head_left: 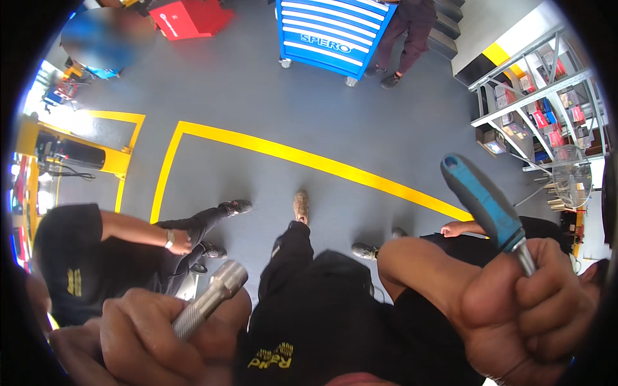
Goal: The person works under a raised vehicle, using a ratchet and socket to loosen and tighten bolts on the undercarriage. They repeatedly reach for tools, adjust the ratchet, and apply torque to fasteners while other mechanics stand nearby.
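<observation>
At the lower left, my left hand point(151, 331) is closed round a shiny metal socket extension point(215, 296) with a knurled grip. Its thicker, smooth end points up and to the right, while the lower end is hidden in my fingers. On the lower right, my right hand point(524, 309) grips the metal shank of a ratchet wrench point(486, 199). The tool's blue and grey handle sticks up and leans left. Its head is hidden inside my fist. The two tools are held well apart, with my black shirt between them.
A person in black point(77, 257) stands close on my left, and another point(534, 228) on my right. Ahead are a yellow floor line point(309, 157), a blue tool cabinet point(325, 42) on castors and someone's legs beside it. Metal shelving point(534, 96) and a fan point(571, 177) stand right; a yellow lift point(80, 151) stands left.
</observation>
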A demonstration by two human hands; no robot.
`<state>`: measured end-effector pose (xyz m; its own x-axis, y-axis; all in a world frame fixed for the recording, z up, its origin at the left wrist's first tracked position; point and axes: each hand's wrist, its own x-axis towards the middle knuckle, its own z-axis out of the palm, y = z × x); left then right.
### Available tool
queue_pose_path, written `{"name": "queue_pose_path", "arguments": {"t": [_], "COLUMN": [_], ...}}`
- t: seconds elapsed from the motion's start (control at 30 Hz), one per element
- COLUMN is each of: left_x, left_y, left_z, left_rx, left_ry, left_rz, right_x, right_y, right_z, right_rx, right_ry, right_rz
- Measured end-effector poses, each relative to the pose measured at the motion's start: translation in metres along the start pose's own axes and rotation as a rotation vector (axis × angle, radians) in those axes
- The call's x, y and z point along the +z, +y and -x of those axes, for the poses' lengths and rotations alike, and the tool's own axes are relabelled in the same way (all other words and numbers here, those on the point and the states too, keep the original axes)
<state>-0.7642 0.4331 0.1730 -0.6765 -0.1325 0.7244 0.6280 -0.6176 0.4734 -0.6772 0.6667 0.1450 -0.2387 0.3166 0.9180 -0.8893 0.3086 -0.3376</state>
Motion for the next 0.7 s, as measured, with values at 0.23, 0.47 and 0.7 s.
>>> {"name": "queue_pose_path", "arguments": {"t": [0.23,0.47,0.7], "left_x": [-0.021,-0.094,-0.217], "left_y": [-0.128,-0.327,-0.555], "left_z": [-0.117,-0.159,-0.09], "left_rx": [-0.09,-0.495,-1.523], "left_ry": [-0.146,0.295,0.38], "left_rz": [0.331,-0.26,-0.36], "right_x": [-0.008,-0.058,-0.017], "right_y": [0.131,0.349,0.565], "right_z": [-0.1,-0.055,0.068], "right_rx": [0.041,0.82,2.147], "right_ry": [0.043,0.679,0.702], "right_rz": [-0.175,0.065,-0.836]}}
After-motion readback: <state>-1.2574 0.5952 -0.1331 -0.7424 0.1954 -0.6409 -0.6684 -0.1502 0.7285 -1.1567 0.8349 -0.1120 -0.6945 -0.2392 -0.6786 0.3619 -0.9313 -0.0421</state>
